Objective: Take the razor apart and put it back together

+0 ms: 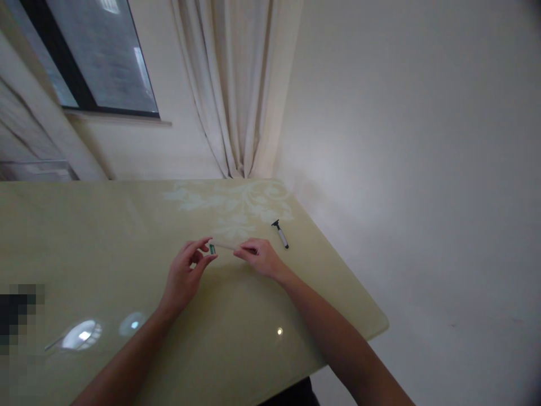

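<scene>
A thin razor with a pale handle (pixel 224 246) and a small green head (pixel 212 249) is held level above the table between my two hands. My left hand (pixel 189 268) has its thumb and forefinger around the green head, one above and one below. The far end of the handle is pinched in the fingers of my right hand (pixel 258 256), which hide that end. To the right of this hand, a second razor (pixel 281 235) with a black head and a grey and black handle lies on the table, its head pointing away from me.
The glossy pale green table (pixel 203 349) has a white flower pattern near its back edge and bright lamp reflections. Its right edge slants along a bare wall (pixel 406 169). A curtain (pixel 234 84) and a window (pixel 110 62) are behind. A thin pale stick-like shape (pixel 53 344) shows at lower left.
</scene>
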`<move>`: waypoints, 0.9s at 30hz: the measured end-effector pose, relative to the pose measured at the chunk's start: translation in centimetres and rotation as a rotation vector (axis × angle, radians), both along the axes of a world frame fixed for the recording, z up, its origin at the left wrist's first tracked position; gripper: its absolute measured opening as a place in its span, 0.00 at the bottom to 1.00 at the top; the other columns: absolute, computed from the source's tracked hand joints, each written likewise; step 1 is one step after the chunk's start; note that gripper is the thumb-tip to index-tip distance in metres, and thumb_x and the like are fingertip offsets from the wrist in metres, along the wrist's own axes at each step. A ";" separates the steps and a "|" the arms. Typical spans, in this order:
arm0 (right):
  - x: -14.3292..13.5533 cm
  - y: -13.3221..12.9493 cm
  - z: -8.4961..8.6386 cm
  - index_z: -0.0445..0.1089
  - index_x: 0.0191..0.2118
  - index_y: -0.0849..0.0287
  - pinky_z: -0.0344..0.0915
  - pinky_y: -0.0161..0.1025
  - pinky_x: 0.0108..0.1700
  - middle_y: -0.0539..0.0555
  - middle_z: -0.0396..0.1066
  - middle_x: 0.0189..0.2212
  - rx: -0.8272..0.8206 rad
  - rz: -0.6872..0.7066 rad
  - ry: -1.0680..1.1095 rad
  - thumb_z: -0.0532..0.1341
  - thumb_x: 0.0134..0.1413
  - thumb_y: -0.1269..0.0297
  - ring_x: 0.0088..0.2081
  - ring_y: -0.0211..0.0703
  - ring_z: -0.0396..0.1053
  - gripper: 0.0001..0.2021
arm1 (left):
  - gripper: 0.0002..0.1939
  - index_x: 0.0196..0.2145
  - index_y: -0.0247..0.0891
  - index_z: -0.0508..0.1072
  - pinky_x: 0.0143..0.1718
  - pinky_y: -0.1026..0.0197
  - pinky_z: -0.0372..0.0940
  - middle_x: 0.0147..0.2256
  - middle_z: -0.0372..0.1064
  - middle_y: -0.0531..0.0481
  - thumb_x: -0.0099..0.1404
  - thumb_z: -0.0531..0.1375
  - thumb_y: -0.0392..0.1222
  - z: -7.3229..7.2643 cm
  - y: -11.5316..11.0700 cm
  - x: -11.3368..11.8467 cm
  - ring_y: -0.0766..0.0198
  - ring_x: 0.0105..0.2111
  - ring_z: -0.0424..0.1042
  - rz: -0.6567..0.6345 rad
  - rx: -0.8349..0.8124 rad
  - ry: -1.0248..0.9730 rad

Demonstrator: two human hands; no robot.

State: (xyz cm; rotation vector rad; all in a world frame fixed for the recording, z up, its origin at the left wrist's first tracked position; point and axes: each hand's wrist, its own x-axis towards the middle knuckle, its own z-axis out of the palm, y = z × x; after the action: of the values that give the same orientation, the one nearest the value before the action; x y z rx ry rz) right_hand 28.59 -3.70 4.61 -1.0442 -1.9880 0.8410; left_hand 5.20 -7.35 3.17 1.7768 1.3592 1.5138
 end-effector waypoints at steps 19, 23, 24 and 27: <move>0.5 0.1 0.2 0.81 0.36 0.61 0.53 0.36 0.32 0.49 0.67 0.26 -0.062 0.088 0.022 0.64 0.64 0.45 0.29 0.37 0.60 0.21 | 0.19 0.52 0.43 0.78 0.31 0.64 0.65 0.36 0.67 0.55 0.64 0.68 0.47 0.6 -0.3 0.2 0.69 0.27 0.65 0.047 0.049 -0.075; 0.6 0.1 0.2 0.80 0.32 0.62 0.51 0.36 0.31 0.49 0.65 0.24 -0.056 0.005 0.016 0.63 0.64 0.43 0.28 0.37 0.58 0.24 | 0.18 0.52 0.43 0.78 0.30 0.64 0.64 0.36 0.67 0.55 0.65 0.67 0.47 0.3 -0.1 0.1 0.69 0.27 0.65 0.053 0.038 -0.074; 0.6 0.0 0.2 0.80 0.32 0.62 0.51 0.36 0.31 0.49 0.65 0.24 -0.067 0.021 0.018 0.63 0.64 0.43 0.27 0.37 0.58 0.24 | 0.18 0.52 0.43 0.78 0.30 0.64 0.64 0.36 0.67 0.55 0.65 0.67 0.47 0.3 -0.1 0.1 0.69 0.27 0.65 0.045 0.032 -0.072; 0.6 -0.1 0.3 0.82 0.35 0.62 0.50 0.36 0.30 0.48 0.64 0.24 -0.112 0.106 0.016 0.64 0.63 0.45 0.27 0.36 0.57 0.22 | 0.19 0.52 0.43 0.78 0.31 0.64 0.65 0.36 0.66 0.55 0.64 0.68 0.47 0.2 0.0 0.1 0.69 0.27 0.66 0.034 0.025 -0.070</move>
State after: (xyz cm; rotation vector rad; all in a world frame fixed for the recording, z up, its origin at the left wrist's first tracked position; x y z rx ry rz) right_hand 29.19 -3.75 4.95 -0.9985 -2.0168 1.0247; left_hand 5.27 -7.39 3.41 1.7070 1.3482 1.6019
